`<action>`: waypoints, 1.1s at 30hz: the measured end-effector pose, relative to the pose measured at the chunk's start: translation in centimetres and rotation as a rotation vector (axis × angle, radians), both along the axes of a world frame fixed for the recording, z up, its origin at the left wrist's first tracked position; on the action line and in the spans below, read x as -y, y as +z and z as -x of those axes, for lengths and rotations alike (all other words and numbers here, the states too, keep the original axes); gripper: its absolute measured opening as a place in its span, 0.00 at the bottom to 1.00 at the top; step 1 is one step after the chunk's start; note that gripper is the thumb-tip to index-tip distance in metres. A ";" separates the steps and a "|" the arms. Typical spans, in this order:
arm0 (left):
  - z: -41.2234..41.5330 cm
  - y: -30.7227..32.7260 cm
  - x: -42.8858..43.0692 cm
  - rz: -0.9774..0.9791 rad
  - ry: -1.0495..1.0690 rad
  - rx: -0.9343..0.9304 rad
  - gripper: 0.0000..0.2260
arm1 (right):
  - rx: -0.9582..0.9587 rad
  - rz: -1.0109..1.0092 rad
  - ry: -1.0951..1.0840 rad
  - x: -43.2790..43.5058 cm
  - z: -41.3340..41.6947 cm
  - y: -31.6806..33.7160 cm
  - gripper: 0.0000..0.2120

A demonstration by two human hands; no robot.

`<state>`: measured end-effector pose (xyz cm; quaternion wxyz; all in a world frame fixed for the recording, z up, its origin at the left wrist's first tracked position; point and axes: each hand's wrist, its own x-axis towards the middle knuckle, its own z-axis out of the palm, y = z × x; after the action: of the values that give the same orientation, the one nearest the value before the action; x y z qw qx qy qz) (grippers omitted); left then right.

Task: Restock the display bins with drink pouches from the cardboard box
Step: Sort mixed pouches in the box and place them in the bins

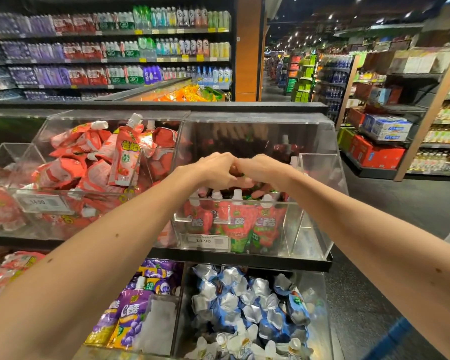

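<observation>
Acrylic bin [309, 216] of red strawberry pouches [242, 224] beneath both hands [218, 168].

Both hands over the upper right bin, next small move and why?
Probably lower the pouches and let go. The left hand and right hand meet over the clear bin, fingers curled down just above the upright red pouches lined up at its front. What they grip is mostly hidden. The bin's right end looks bare, so shifting there first may suit.
</observation>
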<state>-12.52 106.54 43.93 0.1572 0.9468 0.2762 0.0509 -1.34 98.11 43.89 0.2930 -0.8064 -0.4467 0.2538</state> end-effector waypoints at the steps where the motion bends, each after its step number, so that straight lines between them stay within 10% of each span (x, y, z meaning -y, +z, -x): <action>1: -0.1 -0.1 0.2 -0.013 0.007 0.011 0.19 | 0.007 0.020 0.040 0.1 0.0 0.3 0.18; 9: -1.7 -1.4 -0.3 -0.122 0.185 -0.178 0.20 | 0.417 0.162 0.103 0.9 -0.5 -0.9 0.21; 17: 2.6 0.3 3.3 0.070 0.200 0.223 0.15 | 0.599 0.013 0.117 2.8 0.6 -0.4 0.18; 25: 10.7 -3.6 13.3 -0.056 0.039 0.876 0.01 | 0.539 -0.858 0.025 16.7 9.3 -6.2 0.05; 33: 8.4 -20.2 28.9 0.445 -0.350 0.573 0.05 | 0.105 -0.484 -0.647 37.8 14.1 -24.3 0.04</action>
<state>-20.96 77.67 23.78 0.4352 0.8699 0.0599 0.2242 -15.47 60.32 19.58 0.5155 -0.8250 -0.2314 -0.0055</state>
